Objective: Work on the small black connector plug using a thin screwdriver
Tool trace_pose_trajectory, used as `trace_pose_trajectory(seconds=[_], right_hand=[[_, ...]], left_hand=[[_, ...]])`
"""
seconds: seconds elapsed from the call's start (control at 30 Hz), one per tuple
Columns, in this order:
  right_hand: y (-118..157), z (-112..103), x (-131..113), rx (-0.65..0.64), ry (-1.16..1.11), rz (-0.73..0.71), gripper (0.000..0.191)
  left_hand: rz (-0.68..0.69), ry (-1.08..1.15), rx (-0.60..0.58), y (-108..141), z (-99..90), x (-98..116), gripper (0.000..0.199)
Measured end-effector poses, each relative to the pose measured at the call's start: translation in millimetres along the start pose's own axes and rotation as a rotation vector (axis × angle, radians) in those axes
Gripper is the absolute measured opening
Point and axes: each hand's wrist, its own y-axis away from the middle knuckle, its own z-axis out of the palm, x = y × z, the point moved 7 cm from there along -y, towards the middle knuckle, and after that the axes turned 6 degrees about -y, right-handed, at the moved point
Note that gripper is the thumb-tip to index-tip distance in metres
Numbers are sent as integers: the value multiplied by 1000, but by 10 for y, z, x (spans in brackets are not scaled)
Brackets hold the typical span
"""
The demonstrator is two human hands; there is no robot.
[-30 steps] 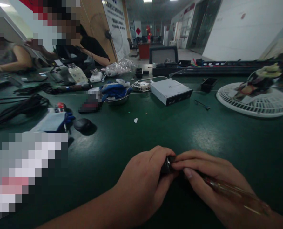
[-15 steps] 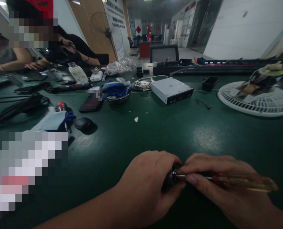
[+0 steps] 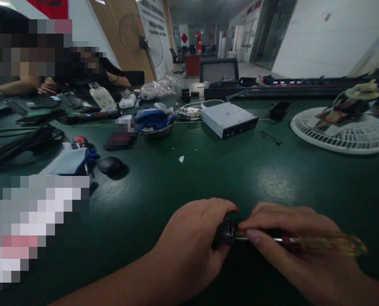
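Observation:
My left hand [image 3: 191, 240] is closed around a small dark part [image 3: 226, 231], whose metal-edged end faces right; most of it is hidden by the palm and fingers. In my right hand [image 3: 307, 246] lies a screwdriver [image 3: 329, 243] with a clear amber handle, red near the shaft. The thumb and fingers pinch its thin metal shaft, and the tip meets the open end of the dark part. Both hands are low over the green table [image 3: 163, 182], close together.
A black mouse [image 3: 111, 165], a folded cloth [image 3: 63, 160] and a metal bowl with blue fabric [image 3: 154, 121] lie left. An optical drive [image 3: 229, 120], small wrench-like tool [image 3: 271, 137] and white fan grille with motor [image 3: 339, 131] sit farther back. A co-worker [image 3: 90, 70] sits far left.
My left fingers have shifted on the dark part, so more of its end shows. The screwdriver shaft sits slightly lower and more level. The co-worker at left has leaned.

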Motion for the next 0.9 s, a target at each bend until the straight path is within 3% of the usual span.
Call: trace_pose_trajectory(seconds=[0.23,0.43,0.57,0.7,0.8,0.9], right_hand=[[5,29,-121,-53,-88,-183,35],[32,78,45,-68,49,2,31],[40,36,97,-64,101,101,18],[-3,-15,22,-50,36,57,16],[-18,15,-19,-72,-63,2,27],[14,11,-16,-15,-71,-52,38]], left_hand=[[44,-70,-79,-49,34,58,27],[30,-60,-108,-57,43,41,25],[51,-92,-162,-53,72,62,23],[79,-113,-178,-49,80,90,20],[71,-110,-175,-46,76,83,21],[52,-87,-151,-47,56,65,23]])
